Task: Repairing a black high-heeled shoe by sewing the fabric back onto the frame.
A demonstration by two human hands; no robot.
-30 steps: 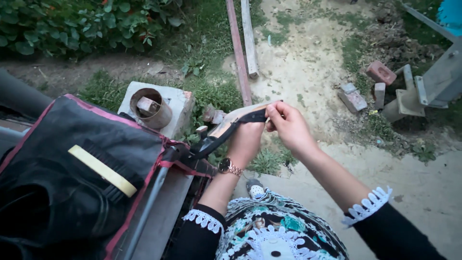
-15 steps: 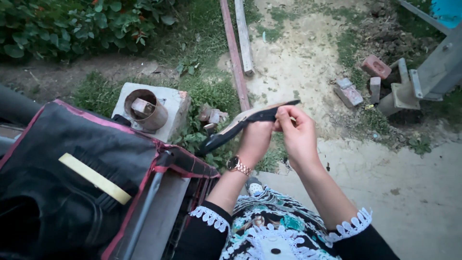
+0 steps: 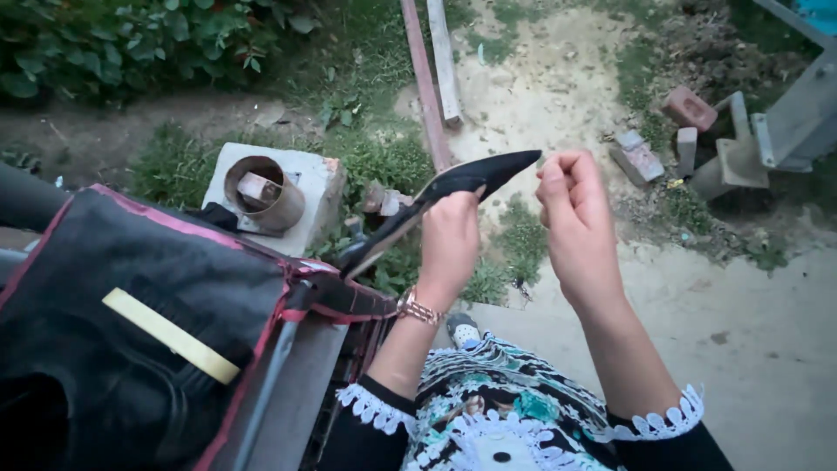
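One black pointed shoe sole (image 3: 453, 199) held up over the grass, left hand (image 3: 449, 240) closed around its middle, right hand (image 3: 571, 214) just beside the pointed tip, fingers curled in pinching, grasp unclear, one black bag (image 3: 148, 323) at left, several bricks (image 3: 667, 131) beyond

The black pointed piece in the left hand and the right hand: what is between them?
In the head view, no object: a narrow open gap separates the tip of the black pointed piece from the closed right hand; sandy ground shows behind.

Yellow strip label (image 3: 170, 336) on black bag (image 3: 131, 288)
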